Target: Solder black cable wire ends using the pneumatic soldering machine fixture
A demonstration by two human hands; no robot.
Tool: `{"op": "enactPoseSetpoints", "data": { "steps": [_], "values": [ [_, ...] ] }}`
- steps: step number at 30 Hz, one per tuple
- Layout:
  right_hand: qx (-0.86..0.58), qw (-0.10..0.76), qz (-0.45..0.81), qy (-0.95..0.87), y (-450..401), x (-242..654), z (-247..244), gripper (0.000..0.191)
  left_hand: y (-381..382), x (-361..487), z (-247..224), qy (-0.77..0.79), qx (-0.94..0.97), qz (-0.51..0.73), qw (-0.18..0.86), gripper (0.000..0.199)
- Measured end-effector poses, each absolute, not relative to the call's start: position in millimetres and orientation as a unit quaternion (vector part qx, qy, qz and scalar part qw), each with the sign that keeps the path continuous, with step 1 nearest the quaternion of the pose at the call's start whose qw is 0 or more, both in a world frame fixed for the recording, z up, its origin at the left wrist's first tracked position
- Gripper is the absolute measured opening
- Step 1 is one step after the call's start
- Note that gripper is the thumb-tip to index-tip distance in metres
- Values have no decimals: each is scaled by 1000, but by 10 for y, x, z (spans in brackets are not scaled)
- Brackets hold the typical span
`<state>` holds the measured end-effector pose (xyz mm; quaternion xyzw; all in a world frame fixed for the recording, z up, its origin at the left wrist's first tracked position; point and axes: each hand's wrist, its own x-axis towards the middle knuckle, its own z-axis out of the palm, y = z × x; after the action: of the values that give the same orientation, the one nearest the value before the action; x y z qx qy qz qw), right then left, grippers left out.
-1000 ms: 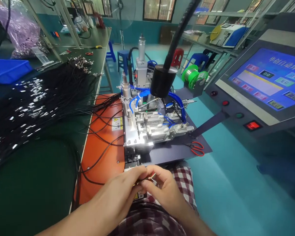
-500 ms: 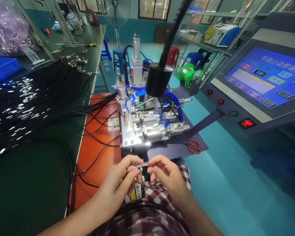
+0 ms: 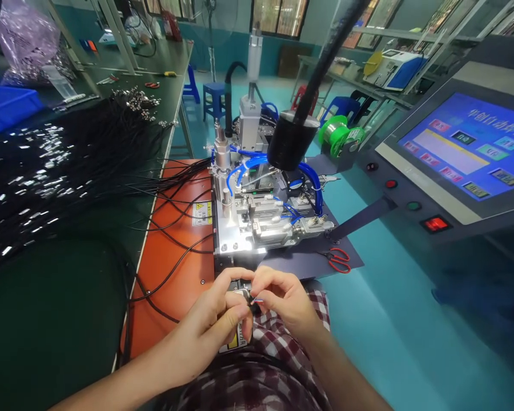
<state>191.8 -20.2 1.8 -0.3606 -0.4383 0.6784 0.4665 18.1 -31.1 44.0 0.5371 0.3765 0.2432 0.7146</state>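
My left hand [image 3: 218,319] is closed around the end of a cable, mostly hidden by its fingers. Thin coloured wires [image 3: 258,301], red, white and blue, stick out between the two hands. My right hand [image 3: 285,299] pinches at these wires with thumb and fingertips, very close to the left fingers. Both hands are low in front of a metal machine [image 3: 265,217] with cylinders and blue tubes, over its near edge and the lap. Black cables [image 3: 175,262] run across the orange plate [image 3: 171,285] just left of the machine.
A large pile of black cables [image 3: 60,182] covers the left table. Red-handled cutters [image 3: 339,260] lie on the machine's dark base. A control screen [image 3: 462,148] stands at right, a green solder spool [image 3: 336,136] behind the machine. A black lamp head [image 3: 292,140] hangs above.
My right hand has moved left and closer to my left hand, its fingers now closed in on the wires. The view has shifted slightly.
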Motion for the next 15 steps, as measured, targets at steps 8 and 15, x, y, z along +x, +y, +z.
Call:
{"op": "enactPoseSetpoints", "data": {
  "steps": [8, 15],
  "values": [
    [-372, 506, 661, -410, -236, 1819, -110, 22, -266, 176, 410, 365, 528, 245, 727, 28],
    [-408, 532, 637, -379, -269, 1881, -84, 32, -293, 199, 353, 409, 578, 268, 653, 26]
  ]
}}
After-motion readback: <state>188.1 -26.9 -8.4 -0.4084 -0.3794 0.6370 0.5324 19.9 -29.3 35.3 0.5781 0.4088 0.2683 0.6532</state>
